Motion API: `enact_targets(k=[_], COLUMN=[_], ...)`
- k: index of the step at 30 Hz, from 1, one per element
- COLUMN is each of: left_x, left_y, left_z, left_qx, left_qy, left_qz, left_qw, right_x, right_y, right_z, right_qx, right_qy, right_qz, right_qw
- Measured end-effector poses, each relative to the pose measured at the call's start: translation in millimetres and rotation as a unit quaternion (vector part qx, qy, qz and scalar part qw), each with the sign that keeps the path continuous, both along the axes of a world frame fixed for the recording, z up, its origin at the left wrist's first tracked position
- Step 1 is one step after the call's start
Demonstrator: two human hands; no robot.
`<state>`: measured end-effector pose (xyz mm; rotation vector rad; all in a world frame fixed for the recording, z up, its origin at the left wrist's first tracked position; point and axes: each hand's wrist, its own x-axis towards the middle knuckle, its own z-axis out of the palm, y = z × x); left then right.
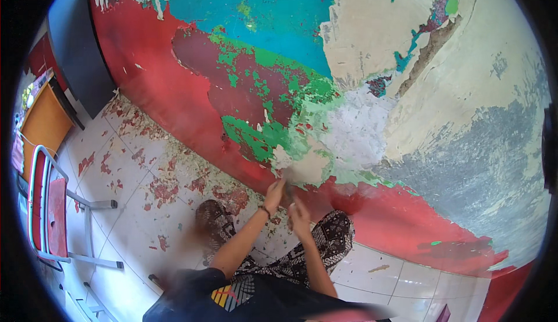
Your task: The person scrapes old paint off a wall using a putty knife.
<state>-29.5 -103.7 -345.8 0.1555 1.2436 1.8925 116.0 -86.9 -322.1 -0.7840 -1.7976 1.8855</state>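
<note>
A paint scraper (288, 189), blurred by motion, points at the lower part of the painted wall (250, 8) in front of me. My left hand (275, 196), with a dark bracelet at the wrist, is closed on it nearer the wall. Closer to my body, my right hand (300, 220) is closed around the handle end. The scraper's tip is at a pale bare patch (311, 168) edged with green and red paint. Peeling layers of red, maroon, green and turquoise show around it. My fingers cover much of the tool.
Paint flakes (165, 188) litter the white tiled floor (131, 223) along the wall's foot. A red-seated metal chair (57, 217) stands at the left, with an orange-brown wooden desk (43, 124) and a dark panel (78, 48) beyond. My patterned trouser knees are on both sides of my hands.
</note>
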Motion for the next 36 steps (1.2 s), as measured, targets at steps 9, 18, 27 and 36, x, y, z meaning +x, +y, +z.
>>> enact_targets(k=[9,18,27,36], left_x=[41,9,14,2], left_y=[-178,-141,-57,36], left_z=[-72,-2,116,287], left_qx=[-0.22,-0.131,0.059,0.309], left_qy=[-0.017,0.119,0.154,0.151], left_qz=[-0.24,-0.091,-0.248,-0.128], left_qw=[0.945,0.98,0.955,0.93], right_x=[48,41,53,-2], right_y=[20,78,28,29], right_z=[-38,22,135,267], right_qx=[0.004,0.031,-0.119,-0.07], right_qy=[-0.256,-0.16,0.079,0.265], right_qz=[0.245,0.091,0.089,-0.027], right_qw=[0.935,0.982,0.986,0.961])
